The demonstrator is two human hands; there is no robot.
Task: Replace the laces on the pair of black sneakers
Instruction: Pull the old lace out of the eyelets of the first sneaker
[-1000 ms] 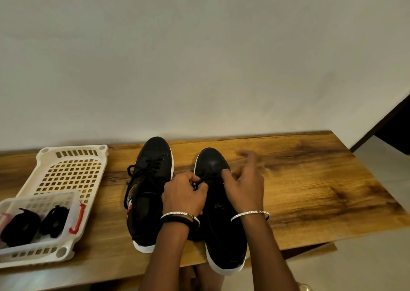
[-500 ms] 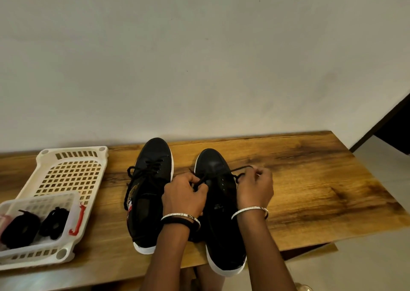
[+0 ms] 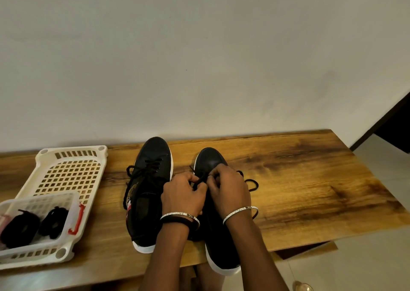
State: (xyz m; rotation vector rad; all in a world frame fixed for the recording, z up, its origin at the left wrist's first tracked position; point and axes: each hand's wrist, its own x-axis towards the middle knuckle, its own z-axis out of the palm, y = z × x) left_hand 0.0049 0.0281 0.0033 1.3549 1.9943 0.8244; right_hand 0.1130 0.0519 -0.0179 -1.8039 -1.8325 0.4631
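Note:
Two black sneakers with white soles stand side by side on the wooden table [image 3: 299,179], toes toward the wall. The left sneaker [image 3: 150,179] is laced, with loose black ends hanging off its left side. Both hands work over the upper of the right sneaker [image 3: 210,159]. My left hand [image 3: 183,194] pinches the black lace [image 3: 200,178] near the eyelets. My right hand [image 3: 230,189] curls round the same lace just to the right. A loop of that lace [image 3: 251,183] trails onto the table beyond my right hand. The eyelets are hidden under my hands.
A cream perforated tray [image 3: 68,173] lies at the table's left. A smaller white basket [image 3: 53,198] with a red clip sits on its near end and holds two bundles of black laces [image 3: 35,225]. The wall runs close behind. The table's right end meets the floor.
My right hand has moved left from beside the right sneaker to meet my left hand over the eyelets. A loop of lace now lies on the table to its right.

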